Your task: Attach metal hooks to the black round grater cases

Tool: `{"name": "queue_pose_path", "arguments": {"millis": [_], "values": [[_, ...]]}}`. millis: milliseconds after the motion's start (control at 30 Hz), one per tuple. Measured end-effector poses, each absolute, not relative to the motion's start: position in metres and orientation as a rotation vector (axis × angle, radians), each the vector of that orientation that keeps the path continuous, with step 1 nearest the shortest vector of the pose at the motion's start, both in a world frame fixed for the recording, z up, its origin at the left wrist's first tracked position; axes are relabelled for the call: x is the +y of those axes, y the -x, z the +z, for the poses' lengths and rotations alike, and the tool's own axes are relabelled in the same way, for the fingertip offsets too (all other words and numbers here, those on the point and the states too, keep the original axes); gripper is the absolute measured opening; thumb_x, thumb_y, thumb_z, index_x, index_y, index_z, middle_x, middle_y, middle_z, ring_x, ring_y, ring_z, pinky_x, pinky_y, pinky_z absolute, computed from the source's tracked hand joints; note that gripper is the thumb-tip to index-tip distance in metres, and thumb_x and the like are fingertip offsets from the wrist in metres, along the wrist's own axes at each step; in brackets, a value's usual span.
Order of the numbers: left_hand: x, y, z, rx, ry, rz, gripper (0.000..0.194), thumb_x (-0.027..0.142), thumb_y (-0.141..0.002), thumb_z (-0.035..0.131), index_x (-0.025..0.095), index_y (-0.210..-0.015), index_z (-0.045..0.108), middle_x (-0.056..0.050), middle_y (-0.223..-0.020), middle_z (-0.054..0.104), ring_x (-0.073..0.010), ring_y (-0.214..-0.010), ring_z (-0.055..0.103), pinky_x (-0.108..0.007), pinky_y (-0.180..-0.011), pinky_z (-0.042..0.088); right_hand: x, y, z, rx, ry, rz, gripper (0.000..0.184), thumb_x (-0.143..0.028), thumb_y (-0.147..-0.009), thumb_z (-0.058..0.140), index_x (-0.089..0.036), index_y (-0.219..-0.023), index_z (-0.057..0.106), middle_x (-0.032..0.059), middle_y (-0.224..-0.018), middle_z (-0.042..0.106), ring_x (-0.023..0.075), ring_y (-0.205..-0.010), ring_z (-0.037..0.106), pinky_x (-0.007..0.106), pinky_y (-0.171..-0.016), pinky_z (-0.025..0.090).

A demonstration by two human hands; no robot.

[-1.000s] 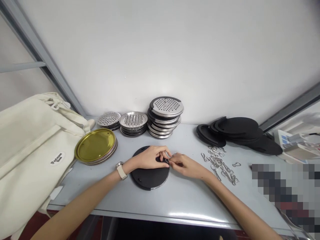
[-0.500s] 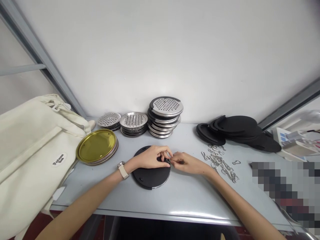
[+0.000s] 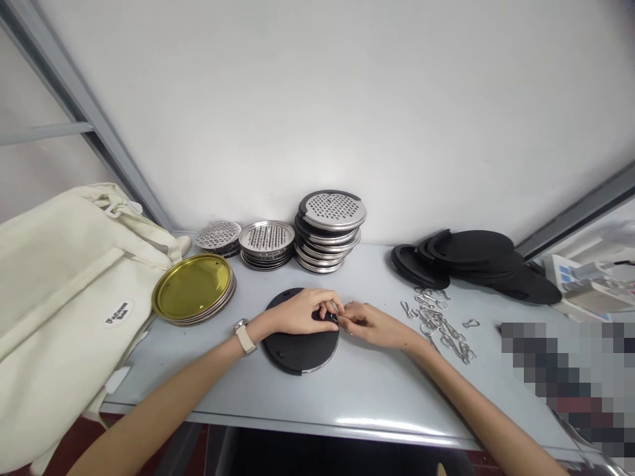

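A black round disc lies flat on the grey table in front of me. My left hand, a watch on its wrist, rests on the disc's top with its fingers curled at the right rim. My right hand meets it there, fingertips pinched on a small metal clip at the disc's edge. Both hands press together on that spot. How the clip sits on the rim is hidden by my fingers.
A pile of loose metal clips lies to the right. Behind them are stacked black discs. At the back stand stacks of perforated steel discs. Gold-coloured lids and a cream cloth bag are on the left.
Both hands stay at the disc's right rim with only slight finger shifts. The view has drifted a little.
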State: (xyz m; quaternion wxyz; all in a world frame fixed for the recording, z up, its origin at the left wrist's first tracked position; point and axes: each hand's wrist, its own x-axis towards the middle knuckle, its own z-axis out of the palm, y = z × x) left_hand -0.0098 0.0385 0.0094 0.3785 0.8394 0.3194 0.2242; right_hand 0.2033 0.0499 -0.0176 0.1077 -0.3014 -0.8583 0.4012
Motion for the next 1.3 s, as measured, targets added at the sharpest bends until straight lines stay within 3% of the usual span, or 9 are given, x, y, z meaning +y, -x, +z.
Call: {"name": "queue_pose_path", "arguments": {"millis": [367,700,1000,1300], "values": [[0.039,0.009,0.006,0.804,-2.135,0.573,0.025,0.022,-0.077,0.066,0.018,-0.1,0.06,0.001,-0.077,0.057,-0.0096,-0.069,0.053,-0.021,-0.068,0.042,0.052,-0.209,-0.011,-2.513,0.858,1.29,0.033,-0.035,-0.091,0.039,-0.019,-0.063,0.033,-0.0028,-0.067,0.034,0.0108,-0.063,0.035,0.024,-0.058,0.031],[0.039,0.01,0.008,0.82,-2.175,0.612,0.022,0.022,-0.075,0.067,0.018,-0.094,0.058,0.0,-0.085,0.057,-0.0109,-0.073,0.05,-0.022,-0.069,0.043,0.046,-0.199,-0.018,-2.472,0.904,1.143,0.039,-0.04,-0.095,0.033,-0.019,-0.062,0.032,-0.0031,-0.061,0.034,0.0118,-0.062,0.036,0.025,-0.058,0.032],[0.041,0.009,0.002,0.852,-2.191,0.657,0.023,0.023,-0.072,0.07,0.018,-0.092,0.06,-0.001,-0.089,0.061,-0.0128,-0.079,0.053,-0.025,-0.076,0.044,0.048,-0.203,-0.018,-2.502,0.866,1.145,0.032,-0.028,-0.091,0.039,-0.019,-0.061,0.032,-0.004,-0.061,0.033,0.0113,-0.062,0.037,0.024,-0.058,0.031],[0.041,0.011,0.001,0.831,-2.089,0.634,0.04,0.022,-0.072,0.071,0.021,-0.109,0.055,-0.001,-0.094,0.069,-0.0131,-0.081,0.061,-0.025,-0.075,0.047,0.048,-0.205,-0.012,-2.525,0.851,1.205,0.029,-0.021,-0.088,0.042,-0.018,-0.059,0.044,-0.0019,-0.061,0.044,0.013,-0.068,0.044,0.023,-0.06,0.035]]}}
